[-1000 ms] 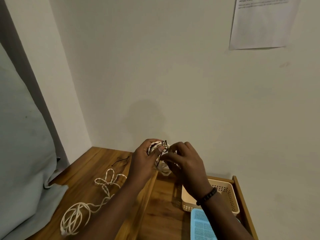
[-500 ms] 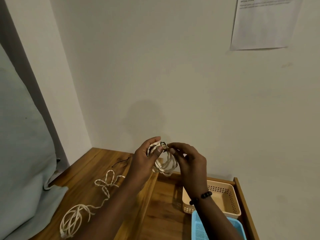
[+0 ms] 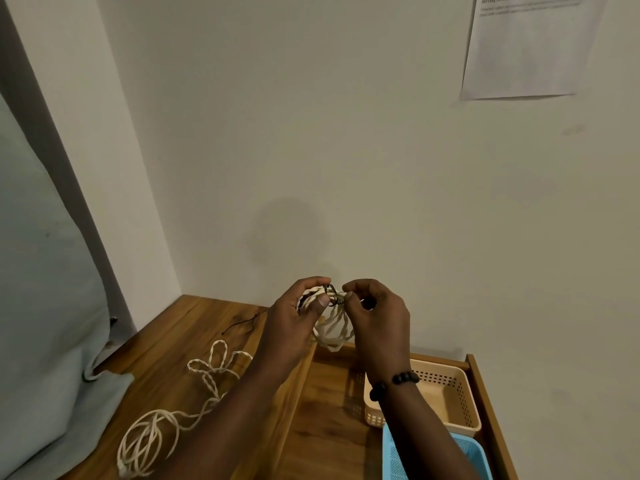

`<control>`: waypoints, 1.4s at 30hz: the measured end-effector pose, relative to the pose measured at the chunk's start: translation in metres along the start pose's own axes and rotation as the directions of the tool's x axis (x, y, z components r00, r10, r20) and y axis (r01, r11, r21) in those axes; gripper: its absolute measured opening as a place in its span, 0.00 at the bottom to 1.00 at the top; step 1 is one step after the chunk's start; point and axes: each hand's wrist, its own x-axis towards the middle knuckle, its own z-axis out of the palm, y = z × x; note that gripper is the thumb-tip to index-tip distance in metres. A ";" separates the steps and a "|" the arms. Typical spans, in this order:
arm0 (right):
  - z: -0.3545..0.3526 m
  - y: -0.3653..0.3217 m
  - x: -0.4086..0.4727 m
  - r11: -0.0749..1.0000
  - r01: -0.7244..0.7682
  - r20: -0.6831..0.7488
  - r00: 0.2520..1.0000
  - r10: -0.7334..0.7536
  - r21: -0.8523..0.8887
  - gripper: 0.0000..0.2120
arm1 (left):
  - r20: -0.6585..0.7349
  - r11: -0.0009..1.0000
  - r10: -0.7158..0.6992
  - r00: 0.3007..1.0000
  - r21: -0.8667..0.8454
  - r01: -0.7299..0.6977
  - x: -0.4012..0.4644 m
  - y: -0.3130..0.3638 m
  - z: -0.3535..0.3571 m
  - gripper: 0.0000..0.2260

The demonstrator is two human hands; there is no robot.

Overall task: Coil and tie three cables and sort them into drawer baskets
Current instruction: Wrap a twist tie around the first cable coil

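Fingers: left hand grips coiled cable | right hand pinches dark tie

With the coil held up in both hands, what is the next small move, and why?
Probably one more twist of the dark tie with the right hand. The left hand pinches the coil at the top, the tie looks only partly wound there, and both baskets wait empty.
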 end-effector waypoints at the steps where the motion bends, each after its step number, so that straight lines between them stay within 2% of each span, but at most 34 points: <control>1: 0.000 0.000 0.001 1.000 -0.005 -0.009 1.000 0.005 -0.001 0.06 | -0.001 1.000 0.013 1.000 0.009 -0.013 0.000 0.000 0.000 0.11; 10: 0.005 0.002 0.000 1.000 -0.003 -0.023 1.000 0.003 -0.009 0.05 | -0.013 0.991 0.099 0.995 0.097 -0.097 -0.001 -0.006 0.001 0.12; 15: 0.005 0.001 -0.002 0.995 0.026 -0.031 0.999 -0.029 -0.100 0.06 | -0.012 0.984 0.095 0.995 0.151 -0.092 -0.003 -0.009 0.001 0.12; 18: 0.006 0.000 0.000 0.989 -0.013 -0.039 0.999 0.007 -0.149 0.06 | -0.006 0.983 0.103 0.995 0.155 -0.100 -0.005 -0.009 0.002 0.12; 23: 0.003 0.000 0.000 0.991 -0.047 0.005 0.999 0.048 -0.126 0.07 | -0.005 0.974 0.138 0.990 0.180 -0.135 -0.005 -0.005 0.002 0.13; 28: 0.003 -0.001 -0.001 0.996 0.008 0.018 1.000 -0.006 -0.090 0.06 | 0.032 0.968 0.154 0.988 0.193 -0.157 -0.006 -0.003 0.001 0.12; 31: 0.000 -0.001 -0.001 0.994 0.070 0.025 0.997 -0.068 -0.083 0.11 | 0.042 0.967 0.145 0.989 0.204 -0.151 -0.006 -0.003 0.000 0.14; 36: -0.004 0.000 0.001 0.969 0.165 0.116 0.983 -0.145 -0.185 0.11 | 0.026 0.986 0.079 0.997 0.146 -0.082 -0.007 -0.007 -0.001 0.17; 38: -0.004 0.001 0.000 0.974 0.145 0.102 0.986 -0.128 -0.174 0.10 | 0.020 0.985 0.079 0.997 0.152 -0.082 -0.009 -0.008 0.001 0.16; 42: -0.004 0.003 -0.001 0.999 0.020 0.023 1.000 -0.019 -0.033 0.08 | 0.016 0.983 0.090 0.996 0.160 -0.092 -0.012 -0.008 0.006 0.12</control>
